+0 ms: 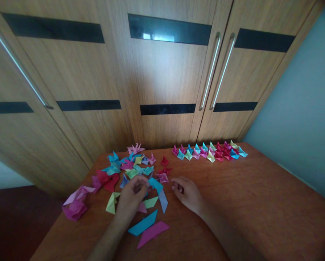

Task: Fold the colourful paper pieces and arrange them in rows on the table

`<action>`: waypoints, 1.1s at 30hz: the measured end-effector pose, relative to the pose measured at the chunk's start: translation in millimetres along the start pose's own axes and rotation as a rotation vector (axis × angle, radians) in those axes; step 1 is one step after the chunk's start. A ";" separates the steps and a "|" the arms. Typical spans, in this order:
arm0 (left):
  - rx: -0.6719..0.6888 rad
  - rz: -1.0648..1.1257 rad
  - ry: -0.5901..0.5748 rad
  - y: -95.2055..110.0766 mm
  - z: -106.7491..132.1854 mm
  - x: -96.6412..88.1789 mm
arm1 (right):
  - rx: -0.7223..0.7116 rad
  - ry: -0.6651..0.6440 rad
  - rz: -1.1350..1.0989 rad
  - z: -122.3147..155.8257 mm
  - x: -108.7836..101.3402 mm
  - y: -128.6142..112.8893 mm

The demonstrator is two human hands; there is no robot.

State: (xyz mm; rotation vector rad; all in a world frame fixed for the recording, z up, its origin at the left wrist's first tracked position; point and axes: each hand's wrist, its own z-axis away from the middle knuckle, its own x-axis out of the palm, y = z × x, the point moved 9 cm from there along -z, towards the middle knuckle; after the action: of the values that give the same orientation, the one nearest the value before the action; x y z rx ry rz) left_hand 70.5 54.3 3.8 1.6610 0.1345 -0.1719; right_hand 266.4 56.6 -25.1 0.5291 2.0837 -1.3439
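My left hand (132, 195) is closed in a pinch at the upper end of a blue folded paper piece (155, 184). A lavender folded strip (163, 201) runs down from that piece. My right hand (188, 194) rests just to the right, fingers loosely curled, thumb and fingertips a little apart and no paper visible between them. A pink folded paper (162, 177) lies between the hands, slightly beyond them. Below my left hand lie a light green strip (151, 202), a blue strip (144, 223) and a magenta strip (153, 232). My left fingers partly hide a pink piece (142, 207).
Several origami pieces, including a red one (110, 181) and a magenta one (74, 208), spread over the table's left side. Rows of small coloured folded pieces (203, 152) stand along the back right. A wooden wardrobe (165, 72) borders the table (246, 210) behind.
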 end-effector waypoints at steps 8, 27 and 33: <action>-0.169 0.195 0.062 -9.4 -0.2 21.8 | -0.159 0.022 -0.245 11.2 2.0 -37.4; -0.086 0.021 -0.105 -14.6 5.0 32.6 | -0.207 0.133 -0.174 9.7 -15.8 -41.6; 0.130 -0.334 -0.146 15.4 11.1 27.5 | 0.096 0.064 -0.608 1.4 -3.2 -2.5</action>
State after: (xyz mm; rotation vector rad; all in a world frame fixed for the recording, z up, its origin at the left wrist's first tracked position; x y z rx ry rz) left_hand 100.0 41.4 12.5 1.7399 0.2953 -0.5640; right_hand 267.6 54.2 -21.7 -0.0446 2.3432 -1.7810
